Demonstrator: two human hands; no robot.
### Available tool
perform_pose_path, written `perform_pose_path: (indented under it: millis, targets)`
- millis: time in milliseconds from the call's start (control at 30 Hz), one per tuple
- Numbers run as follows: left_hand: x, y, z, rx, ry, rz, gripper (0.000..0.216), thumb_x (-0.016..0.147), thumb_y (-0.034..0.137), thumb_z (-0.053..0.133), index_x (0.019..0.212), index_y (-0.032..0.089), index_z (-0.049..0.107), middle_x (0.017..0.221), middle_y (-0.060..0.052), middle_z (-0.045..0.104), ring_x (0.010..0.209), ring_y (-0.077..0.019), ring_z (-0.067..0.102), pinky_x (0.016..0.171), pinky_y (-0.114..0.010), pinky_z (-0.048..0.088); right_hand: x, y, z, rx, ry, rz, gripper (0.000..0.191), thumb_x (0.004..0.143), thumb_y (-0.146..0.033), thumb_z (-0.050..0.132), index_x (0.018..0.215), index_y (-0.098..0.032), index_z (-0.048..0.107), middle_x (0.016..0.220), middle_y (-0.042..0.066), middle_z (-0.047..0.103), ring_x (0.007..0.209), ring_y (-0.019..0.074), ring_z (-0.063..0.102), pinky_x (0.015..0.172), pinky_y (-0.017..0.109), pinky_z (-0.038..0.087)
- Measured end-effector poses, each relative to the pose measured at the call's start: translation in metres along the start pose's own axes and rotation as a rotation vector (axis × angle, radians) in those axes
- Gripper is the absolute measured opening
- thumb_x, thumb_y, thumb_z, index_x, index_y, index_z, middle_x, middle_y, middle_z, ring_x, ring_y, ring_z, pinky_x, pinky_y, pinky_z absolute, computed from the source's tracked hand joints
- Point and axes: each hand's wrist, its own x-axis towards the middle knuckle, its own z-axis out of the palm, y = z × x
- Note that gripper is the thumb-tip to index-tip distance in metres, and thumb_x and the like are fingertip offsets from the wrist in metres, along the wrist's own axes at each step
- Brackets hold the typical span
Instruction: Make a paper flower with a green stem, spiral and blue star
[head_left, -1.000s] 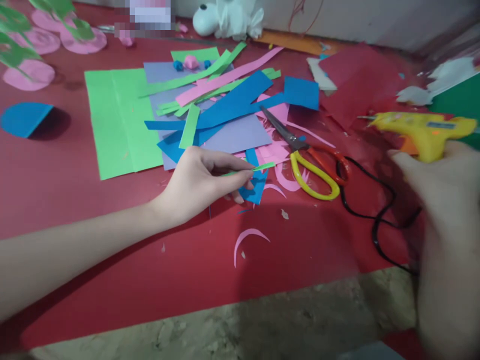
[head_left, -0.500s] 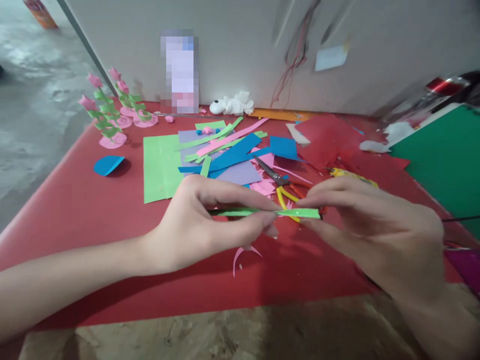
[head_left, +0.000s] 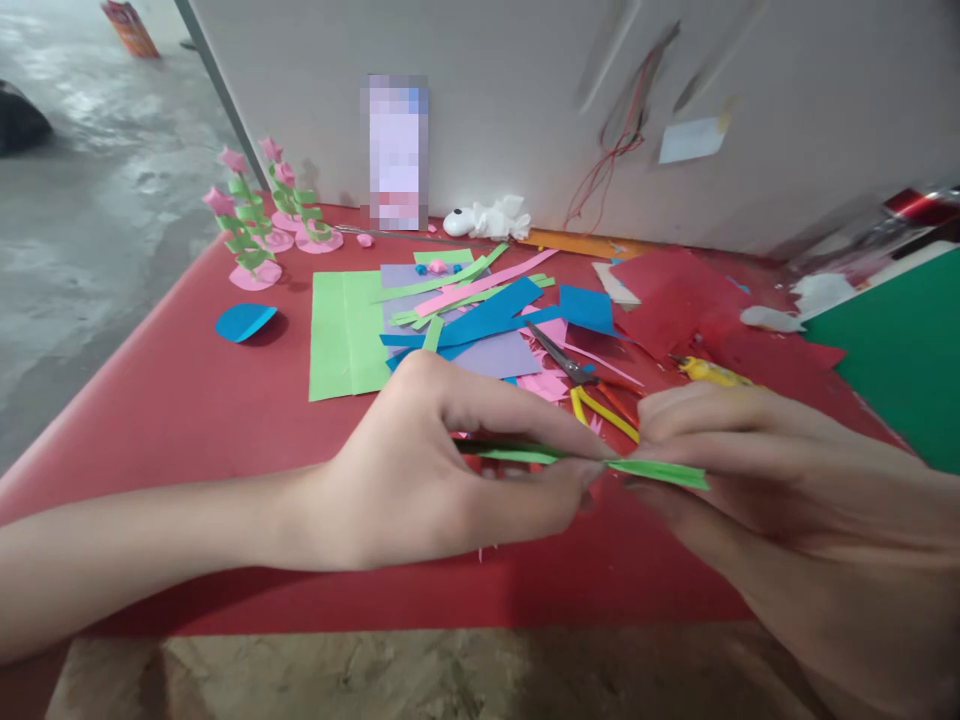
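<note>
Green paper strip (head_left: 660, 472): one, narrow, creased along its length. Location: on the near side of the scissors (head_left: 576, 372), held over the red surface (head_left: 180, 420). Long axis: crosswise before the scissors, dipping slightly to the right. Free end: points right and a little down, toward the right palm; the other stretch runs left beneath the left forefinger.

Left hand (head_left: 427, 470): near side of the scissors, to their left. Fingers pinch the strip between thumb and forefinger.

Right hand (head_left: 757, 460): near side of the scissors, to their right. Fingers bent around the strip's free end, forefinger above and thumb below; cannot tell whether they grip it.

Scissors: one pair, one yellow and one red handle, partly hidden by the hands; blades point away and leftward.

Left of the scissors: blue paper strips (head_left: 484, 322) over a lilac sheet (head_left: 499, 355); light green creased sheet (head_left: 341, 345); farther off, blue curved paper piece (head_left: 241, 322) and upright pink paper flowers (head_left: 255, 275) with green leaves and round pink bases.

Right of the scissors: yellow glue gun (head_left: 712, 373), partly covered by the right hand; well apart, green panel (head_left: 892, 345).

Beyond the scissors, to the right: translucent red sheet (head_left: 667, 300).
</note>
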Motion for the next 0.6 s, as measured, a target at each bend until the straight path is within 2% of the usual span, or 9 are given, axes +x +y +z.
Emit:
perform_pose_path:
  millis: [133,300,467,600]
  targets:
    - [-0.001,-0.001,0.000,0.005,-0.016,-0.005,0.011,0.073,0.009,0.064,0.077,0.009,0.074,0.062,0.000,0.071,0.049,-0.0062,0.061,0.047,-0.009,0.049,0.000,0.000,-0.004,-0.051,-0.041,-0.013,0.013,0.079,-0.014,0.062,0.087,-0.024,0.059,0.082,-0.008,0.061,0.083,-0.0011,0.057,0.071,0.006,0.049]
    - [0.000,-0.001,0.000,-0.071,-0.022,-0.086,0.013,0.072,0.008,0.063,0.076,0.010,0.074,0.065,0.000,0.072,0.059,-0.0105,0.067,0.055,-0.011,0.054,0.002,-0.001,-0.011,-0.124,-0.115,-0.088,0.010,0.082,-0.015,0.058,0.086,-0.024,0.058,0.082,-0.005,0.059,0.083,0.0015,0.057,0.068,0.010,0.051]
    - [0.005,0.000,-0.001,-0.199,-0.073,-0.255,0.012,0.070,0.008,0.063,0.074,0.012,0.073,0.061,0.003,0.070,0.046,-0.0048,0.059,0.043,-0.009,0.047,0.004,0.002,-0.010,-0.111,-0.097,-0.073,0.012,0.081,-0.012,0.057,0.084,-0.024,0.059,0.078,-0.004,0.058,0.079,0.0017,0.056,0.066,0.010,0.050]
    - [0.006,0.002,-0.001,-0.274,-0.095,-0.353,0.013,0.069,0.006,0.062,0.073,0.011,0.073,0.061,0.003,0.068,0.045,-0.0045,0.057,0.043,-0.010,0.048,0.007,0.001,-0.007,-0.066,-0.098,-0.032,0.013,0.078,-0.010,0.060,0.078,-0.023,0.061,0.078,-0.003,0.060,0.074,0.0045,0.058,0.060,0.016,0.051]
